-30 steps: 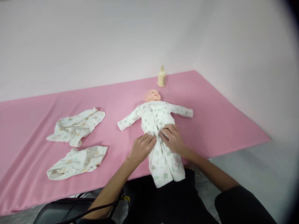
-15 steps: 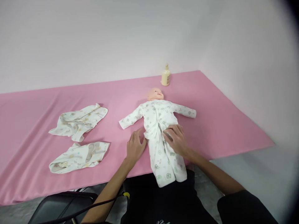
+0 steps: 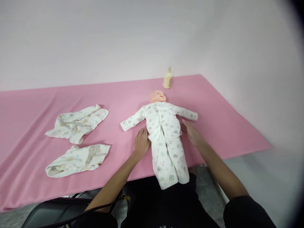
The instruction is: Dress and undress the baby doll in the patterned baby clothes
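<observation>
Showing a baby doll (image 3: pixel 157 96) on its back between the two hands, on a pink-covered counter (image 3: pixel 225 126). Dressed in a white printed top (image 3: pixel 163 117) and matching trousers (image 3: pixel 164 162), with the lower front of the top parted in an inverted V between the hands. Turned toward the right-hand side at the head, beyond both hands, with sleeves stretched outward, one past each hand. Reaching nearer than the hands at the trouser ends, over the counter's near edge.

At one side of the doll's waist, the left hand (image 3: pixel 142 142), with fingers curled inward; impossible to tell if pinching the hem. At the opposite side, the right hand (image 3: pixel 193 133), with fingers loosely extended and thumb apart; contact with the top unclear.

Well to the left of the left hand, a crumpled printed garment (image 3: pixel 79 123) and, nearer, a second printed garment (image 3: pixel 78 160). Well beyond the hands, near the doll's head, an upright pale yellow pump bottle (image 3: pixel 167 80). Beside the left forearm, a black chair (image 3: pixel 52 212); across it, a dark cable (image 3: pixel 102 207).
</observation>
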The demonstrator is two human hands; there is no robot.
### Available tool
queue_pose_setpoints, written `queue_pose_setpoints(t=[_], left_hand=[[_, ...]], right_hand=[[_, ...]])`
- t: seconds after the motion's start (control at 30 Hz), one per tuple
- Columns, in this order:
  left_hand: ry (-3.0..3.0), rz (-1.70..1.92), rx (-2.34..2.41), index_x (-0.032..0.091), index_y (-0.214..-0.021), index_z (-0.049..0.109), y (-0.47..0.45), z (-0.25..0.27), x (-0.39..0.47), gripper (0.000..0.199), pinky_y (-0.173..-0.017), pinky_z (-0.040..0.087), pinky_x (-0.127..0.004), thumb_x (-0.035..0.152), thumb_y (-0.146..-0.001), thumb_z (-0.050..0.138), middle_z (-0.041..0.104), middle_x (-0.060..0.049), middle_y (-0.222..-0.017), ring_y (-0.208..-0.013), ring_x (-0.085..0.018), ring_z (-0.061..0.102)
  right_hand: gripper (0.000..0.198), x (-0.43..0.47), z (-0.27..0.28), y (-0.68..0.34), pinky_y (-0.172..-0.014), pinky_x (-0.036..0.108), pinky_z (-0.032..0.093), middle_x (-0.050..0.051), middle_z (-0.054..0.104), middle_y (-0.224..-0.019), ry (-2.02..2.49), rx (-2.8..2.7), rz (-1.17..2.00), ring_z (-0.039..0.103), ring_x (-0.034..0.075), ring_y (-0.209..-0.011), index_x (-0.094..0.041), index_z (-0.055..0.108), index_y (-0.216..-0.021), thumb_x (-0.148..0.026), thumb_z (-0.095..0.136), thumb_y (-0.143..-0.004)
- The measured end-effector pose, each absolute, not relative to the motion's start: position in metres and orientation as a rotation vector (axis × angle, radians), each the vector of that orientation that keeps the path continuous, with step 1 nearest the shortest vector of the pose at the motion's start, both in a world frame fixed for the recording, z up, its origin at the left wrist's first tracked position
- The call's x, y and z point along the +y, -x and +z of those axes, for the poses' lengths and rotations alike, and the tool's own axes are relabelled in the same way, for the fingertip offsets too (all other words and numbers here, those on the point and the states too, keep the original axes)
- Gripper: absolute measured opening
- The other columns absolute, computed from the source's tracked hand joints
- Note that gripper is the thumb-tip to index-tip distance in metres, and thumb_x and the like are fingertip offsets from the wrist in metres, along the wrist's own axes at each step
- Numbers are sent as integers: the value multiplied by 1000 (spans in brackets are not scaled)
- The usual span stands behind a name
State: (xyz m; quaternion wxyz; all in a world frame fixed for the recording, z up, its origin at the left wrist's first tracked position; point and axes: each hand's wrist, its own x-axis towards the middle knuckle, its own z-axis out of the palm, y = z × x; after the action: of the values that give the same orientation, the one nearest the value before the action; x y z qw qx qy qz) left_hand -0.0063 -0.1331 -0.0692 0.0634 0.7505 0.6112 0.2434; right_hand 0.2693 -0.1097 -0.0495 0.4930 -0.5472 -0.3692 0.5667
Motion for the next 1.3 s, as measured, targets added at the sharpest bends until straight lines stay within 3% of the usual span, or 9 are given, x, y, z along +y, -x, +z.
queue_pose_setpoints(t=[0.13,0.37,0.9,1.03,1.13,1.23,1.3], left_hand=[[-2266,844,1838,19,-79,48,8,-73,-133,13,-59,35,-32,7,-80,44,60,-8,-81,-72,-22,52],[-2144,890,1651,20,-76,40,7,-66,-132,16,-62,39,-32,7,-85,39,60,-6,-83,-76,-21,54],[-1927,847,1513,19,-94,54,8,-56,-125,14,-76,49,-37,16,-90,42,65,-8,-100,-92,-23,61],[-1853,756,1382,20,-109,60,21,-42,-124,25,-91,51,-44,19,-86,50,65,-10,-117,-110,-28,61],[-1700,722,1190,23,-126,58,38,-39,-115,49,-102,50,-44,16,-78,58,58,-11,-136,-126,-28,55],[-1268,907,1157,22,-132,54,42,-44,-99,63,-105,50,-41,10,-70,57,52,-12,-145,-132,-26,53],[-998,1077,1109,19,-128,54,33,-50,-87,61,-105,50,-40,10,-68,55,53,-13,-145,-128,-24,57]], right_hand=[[29,-53,-44,-264,-98,37,55,9,72,-104,1355,-721,1542,67,22,-103,-20,67,-91,-48,58,-92],[42,-38,-30,-239,-94,32,52,8,72,-92,1094,-732,1749,64,19,-104,-12,68,-104,-50,50,-99],[44,-27,-34,-234,-94,29,52,7,74,-97,1014,-791,1771,66,17,-104,-16,69,-114,-54,59,-93],[42,-31,-30,-233,-94,28,50,8,73,-95,1068,-740,1798,65,17,-104,-11,68,-111,-49,60,-93],[39,-33,-27,-231,-95,27,49,7,73,-95,1069,-726,1787,65,16,-103,-12,68,-112,-46,57,-96],[40,-35,-28,-230,-95,28,49,7,74,-95,1068,-736,1780,66,16,-100,-12,68,-113,-46,56,-97],[40,-35,-29,-231,-94,28,49,6,74,-96,1086,-732,1777,66,16,-98,-13,68,-114,-47,57,-96]])
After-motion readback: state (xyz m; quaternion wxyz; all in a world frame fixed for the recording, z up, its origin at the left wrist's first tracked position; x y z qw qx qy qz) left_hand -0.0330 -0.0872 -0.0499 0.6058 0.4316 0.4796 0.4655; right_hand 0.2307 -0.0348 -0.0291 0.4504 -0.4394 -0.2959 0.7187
